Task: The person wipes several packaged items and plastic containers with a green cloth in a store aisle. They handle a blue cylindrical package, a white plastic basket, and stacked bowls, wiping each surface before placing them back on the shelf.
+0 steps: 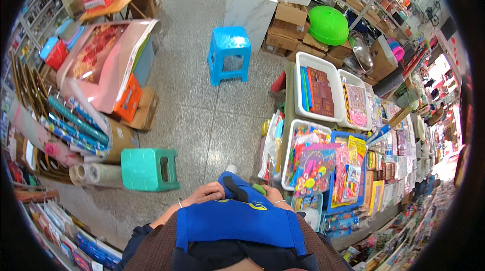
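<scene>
My left hand (207,193), fingers bent, rests against the side of the blue apron (242,218) that I wear; whether it grips the fabric is unclear. On the other side of the apron my right hand (272,196) closes on a small green item (259,189), which looks like cloth and is partly hidden. A black strip (235,189) lies across the front of the apron. Just right of my right hand, a white plastic tray (287,172) holds bagged colourful toys (312,168). Beside it a blue plastic tray (330,207) carries packaged small goods.
A teal plastic stool (146,169) stands at left, near rolled sheets (96,174). Ahead is a blue stool (229,53) on the speckled floor (185,81). White trays (298,92) of booklets line the right-hand table. Boxes (284,28) and a green plastic dome (328,25) stand behind.
</scene>
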`<move>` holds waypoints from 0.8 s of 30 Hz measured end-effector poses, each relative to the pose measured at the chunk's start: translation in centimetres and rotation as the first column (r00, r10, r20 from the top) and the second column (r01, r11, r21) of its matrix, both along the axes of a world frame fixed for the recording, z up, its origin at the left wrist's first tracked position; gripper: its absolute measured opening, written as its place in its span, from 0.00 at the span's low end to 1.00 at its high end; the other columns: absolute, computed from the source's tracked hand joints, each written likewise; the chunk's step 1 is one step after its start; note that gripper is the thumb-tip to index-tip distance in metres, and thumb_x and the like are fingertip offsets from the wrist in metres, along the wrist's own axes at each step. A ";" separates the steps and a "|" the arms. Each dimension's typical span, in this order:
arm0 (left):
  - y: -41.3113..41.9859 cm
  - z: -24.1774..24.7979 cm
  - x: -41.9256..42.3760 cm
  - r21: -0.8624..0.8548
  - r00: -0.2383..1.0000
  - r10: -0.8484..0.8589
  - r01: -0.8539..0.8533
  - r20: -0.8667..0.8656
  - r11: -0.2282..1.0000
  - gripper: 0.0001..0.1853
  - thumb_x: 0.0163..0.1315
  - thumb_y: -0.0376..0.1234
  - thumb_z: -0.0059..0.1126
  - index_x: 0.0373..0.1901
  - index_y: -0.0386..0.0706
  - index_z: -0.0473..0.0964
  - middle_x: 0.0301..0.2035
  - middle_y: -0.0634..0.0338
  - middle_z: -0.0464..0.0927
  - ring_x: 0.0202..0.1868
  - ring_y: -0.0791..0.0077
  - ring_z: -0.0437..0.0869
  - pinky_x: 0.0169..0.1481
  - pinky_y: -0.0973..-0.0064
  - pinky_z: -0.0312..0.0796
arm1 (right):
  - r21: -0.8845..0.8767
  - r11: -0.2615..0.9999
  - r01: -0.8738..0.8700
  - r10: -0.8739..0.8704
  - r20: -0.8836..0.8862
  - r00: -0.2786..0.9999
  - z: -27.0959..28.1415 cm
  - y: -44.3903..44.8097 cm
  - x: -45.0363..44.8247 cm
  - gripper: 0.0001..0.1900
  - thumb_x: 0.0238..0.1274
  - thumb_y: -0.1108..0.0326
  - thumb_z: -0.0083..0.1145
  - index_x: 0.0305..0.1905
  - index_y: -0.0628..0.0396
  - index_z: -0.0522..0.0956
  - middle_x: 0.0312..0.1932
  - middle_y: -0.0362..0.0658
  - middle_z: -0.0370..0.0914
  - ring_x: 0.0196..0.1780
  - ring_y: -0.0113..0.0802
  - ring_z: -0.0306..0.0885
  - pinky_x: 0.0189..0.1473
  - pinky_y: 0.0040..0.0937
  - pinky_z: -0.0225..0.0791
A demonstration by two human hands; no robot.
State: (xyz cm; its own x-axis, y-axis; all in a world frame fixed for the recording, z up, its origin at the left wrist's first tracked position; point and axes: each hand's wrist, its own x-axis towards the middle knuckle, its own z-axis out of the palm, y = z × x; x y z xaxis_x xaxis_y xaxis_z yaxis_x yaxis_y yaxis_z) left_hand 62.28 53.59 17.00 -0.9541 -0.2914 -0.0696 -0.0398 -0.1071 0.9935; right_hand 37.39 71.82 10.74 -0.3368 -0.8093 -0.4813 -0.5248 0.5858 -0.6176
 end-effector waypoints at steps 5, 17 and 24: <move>-5.4 2.3 -5.2 -0.102 0.999 0.018 -0.014 0.036 0.995 0.12 0.65 0.37 0.46 0.30 0.36 0.72 0.33 0.58 0.70 0.40 0.70 0.70 0.48 0.72 0.62 | -0.036 0.999 0.030 -0.029 0.045 0.999 -0.4 -6.3 -5.3 0.18 0.49 0.57 0.58 0.46 0.50 0.75 0.36 0.56 0.76 0.42 0.54 0.75 0.42 0.43 0.68; -19.8 0.9 -14.2 0.016 0.992 0.020 -0.022 0.123 1.000 0.10 0.64 0.36 0.48 0.30 0.38 0.71 0.32 0.60 0.69 0.38 0.74 0.70 0.45 0.76 0.62 | 0.095 0.994 -0.047 0.035 0.123 0.992 -3.8 -19.0 -13.9 0.22 0.47 0.59 0.58 0.50 0.52 0.72 0.42 0.55 0.76 0.45 0.54 0.74 0.46 0.44 0.67; -32.9 1.7 -23.9 0.010 0.984 -0.174 0.174 0.035 0.985 0.09 0.62 0.35 0.51 0.29 0.38 0.72 0.32 0.62 0.70 0.36 0.75 0.70 0.43 0.77 0.63 | 0.012 0.961 0.277 -0.276 -0.023 0.961 -0.7 -26.2 -18.9 0.17 0.47 0.59 0.60 0.43 0.51 0.75 0.35 0.54 0.77 0.40 0.53 0.75 0.40 0.45 0.68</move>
State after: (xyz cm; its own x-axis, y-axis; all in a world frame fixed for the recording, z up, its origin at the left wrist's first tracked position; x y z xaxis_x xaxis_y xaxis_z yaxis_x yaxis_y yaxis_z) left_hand 38.38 20.69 18.75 -0.9871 -0.1205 -0.1057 -0.0935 -0.1024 0.9903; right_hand 18.47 45.64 10.06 -0.5563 -0.6759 -0.4834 -0.3537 0.7191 -0.5982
